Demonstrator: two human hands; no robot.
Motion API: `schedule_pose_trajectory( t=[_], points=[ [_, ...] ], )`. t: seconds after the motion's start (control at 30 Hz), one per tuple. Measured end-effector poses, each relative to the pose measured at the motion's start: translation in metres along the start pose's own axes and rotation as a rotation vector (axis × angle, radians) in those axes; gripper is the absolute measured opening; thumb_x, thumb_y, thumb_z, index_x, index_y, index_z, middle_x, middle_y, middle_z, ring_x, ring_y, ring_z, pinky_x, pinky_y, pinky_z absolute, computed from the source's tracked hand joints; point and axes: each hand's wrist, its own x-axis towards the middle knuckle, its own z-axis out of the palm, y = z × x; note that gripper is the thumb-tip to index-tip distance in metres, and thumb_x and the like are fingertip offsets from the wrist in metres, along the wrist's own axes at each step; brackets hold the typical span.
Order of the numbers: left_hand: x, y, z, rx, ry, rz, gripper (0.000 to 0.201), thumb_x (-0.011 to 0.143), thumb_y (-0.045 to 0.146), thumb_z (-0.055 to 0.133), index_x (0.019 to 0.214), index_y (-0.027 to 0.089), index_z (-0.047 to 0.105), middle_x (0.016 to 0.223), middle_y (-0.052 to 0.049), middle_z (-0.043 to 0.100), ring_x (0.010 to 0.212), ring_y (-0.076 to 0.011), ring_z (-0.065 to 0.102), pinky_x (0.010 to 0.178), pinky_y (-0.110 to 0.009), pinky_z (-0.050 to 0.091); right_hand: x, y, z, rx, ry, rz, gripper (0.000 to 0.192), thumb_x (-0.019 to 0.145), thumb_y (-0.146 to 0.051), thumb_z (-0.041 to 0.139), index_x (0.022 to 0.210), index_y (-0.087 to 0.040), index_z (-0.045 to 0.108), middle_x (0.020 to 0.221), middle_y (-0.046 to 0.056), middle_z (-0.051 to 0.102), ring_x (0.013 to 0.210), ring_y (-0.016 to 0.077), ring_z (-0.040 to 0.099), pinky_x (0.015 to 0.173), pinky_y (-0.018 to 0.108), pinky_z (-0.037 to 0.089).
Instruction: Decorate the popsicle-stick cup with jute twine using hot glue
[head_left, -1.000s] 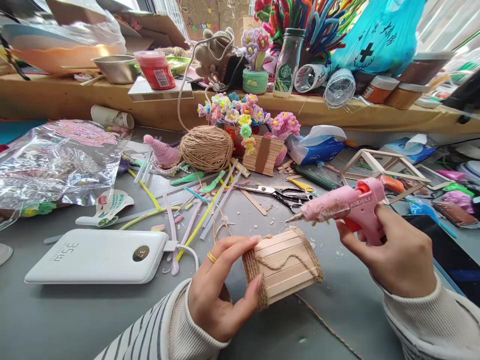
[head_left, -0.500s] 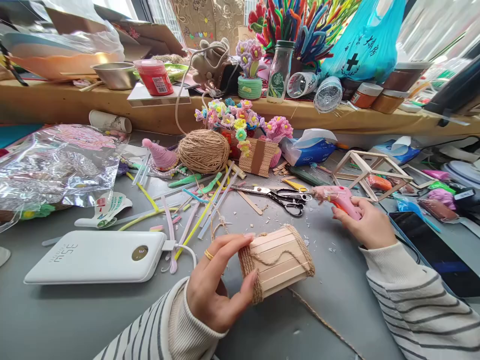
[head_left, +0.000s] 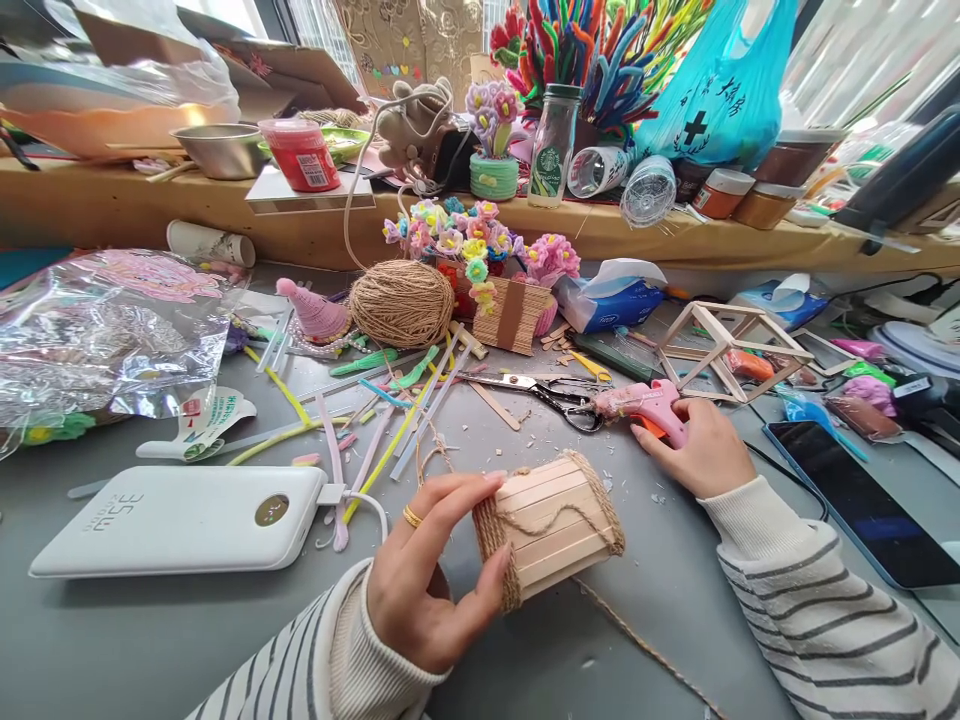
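Note:
Between the fingers and thumb of my left hand (head_left: 435, 575) is a small barrel of wooden craft sticks (head_left: 559, 520), tilted on its side. Jute twine wraps both of its ends, and a loose strand lies across the sticks. A length of twine (head_left: 637, 640) trails from beneath it toward the bottom edge. My right hand (head_left: 701, 445) is closed on a pink hot glue gun (head_left: 652, 408), whose nozzle points left over the handles of black scissors (head_left: 562, 398). Behind the barrel sits a large ball of jute twine (head_left: 401, 305).
A white power bank (head_left: 180, 520) with a cable lies at left, a phone (head_left: 862, 500) at right. Glue sticks, pipe cleaners and scraps litter the middle. A wooden stick frame (head_left: 731, 350) stands right of the glue gun. Jars and a blue bag (head_left: 720, 90) line the back ledge.
My right hand has moved left with the glue gun, bringing its nozzle over the scissor handles. My left hand keeps its hold on the barrel; the view has shifted slightly.

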Motion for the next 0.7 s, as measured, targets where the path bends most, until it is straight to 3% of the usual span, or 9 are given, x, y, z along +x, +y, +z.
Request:
schedule_pose_trajectory(
  t=[0.13,0.2,0.27,0.33,0.4,0.53,0.7],
  points=[
    [-0.001,0.001,0.0,0.008,0.002,0.0,0.042,0.072,0.006,0.056,0.113,0.015,0.052,0.098,-0.007,0.063,0.091,-0.0153,0.06,0.08,-0.023,0.051,0.0,-0.012,-0.022,-0.026,0.062,-0.191,0.056,0.068,-0.066,0.054,0.089,-0.015,0.054,0.088,0.013,0.06,0.086,0.0288,0.055,0.078,0.044,0.042],
    [-0.001,0.001,0.0,0.016,0.004,0.005,0.042,0.072,0.006,0.056,0.112,0.016,0.052,0.098,-0.007,0.063,0.091,-0.0155,0.06,0.079,-0.024,0.052,0.002,-0.027,-0.037,0.028,0.056,-0.369,0.042,0.075,-0.054,0.056,0.092,-0.015,0.056,0.09,0.012,0.062,0.086,0.0267,0.056,0.079,0.043,0.043],
    [0.0,0.001,0.0,0.023,0.005,0.008,0.042,0.072,0.006,0.056,0.113,0.016,0.052,0.098,-0.008,0.064,0.09,-0.0159,0.061,0.079,-0.024,0.053,0.004,-0.046,-0.048,0.158,-0.09,-0.573,0.024,0.082,-0.035,0.056,0.1,-0.019,0.056,0.099,0.009,0.063,0.092,0.0223,0.056,0.083,0.039,0.043],
    [0.0,0.001,-0.001,0.027,0.007,0.021,0.042,0.072,0.006,0.056,0.113,0.016,0.052,0.098,-0.008,0.064,0.09,-0.0161,0.061,0.078,-0.025,0.053,0.008,-0.065,-0.053,0.252,-0.275,-0.751,0.029,0.085,-0.02,0.049,0.114,-0.02,0.052,0.113,0.008,0.061,0.103,0.0199,0.053,0.086,0.036,0.044],
    [0.001,0.001,-0.001,0.031,0.005,0.036,0.042,0.072,0.006,0.056,0.112,0.016,0.052,0.097,-0.008,0.064,0.09,-0.0159,0.061,0.078,-0.024,0.053,0.014,-0.081,-0.052,0.269,-0.426,-0.89,0.038,0.084,-0.011,0.045,0.12,-0.021,0.049,0.116,0.007,0.061,0.099,0.0183,0.054,0.086,0.035,0.045],
    [0.001,0.001,-0.001,0.029,-0.003,0.039,0.042,0.072,0.006,0.056,0.112,0.015,0.052,0.098,-0.008,0.063,0.091,-0.015,0.06,0.08,-0.022,0.052,0.027,-0.101,-0.047,0.234,-0.614,-0.916,0.038,0.08,-0.007,0.048,0.116,-0.019,0.055,0.093,0.006,0.069,0.084,0.0172,0.057,0.073,0.03,0.049],
    [0.001,0.001,-0.002,0.039,-0.005,0.05,0.042,0.072,0.005,0.056,0.113,0.014,0.052,0.097,-0.008,0.063,0.091,-0.0149,0.061,0.08,-0.022,0.052,0.044,-0.11,-0.048,0.313,-0.58,-0.868,0.011,0.077,-0.01,0.057,0.076,-0.018,0.065,0.074,0.001,0.068,0.068,0.0108,0.06,0.063,0.021,0.047]
  ],
)
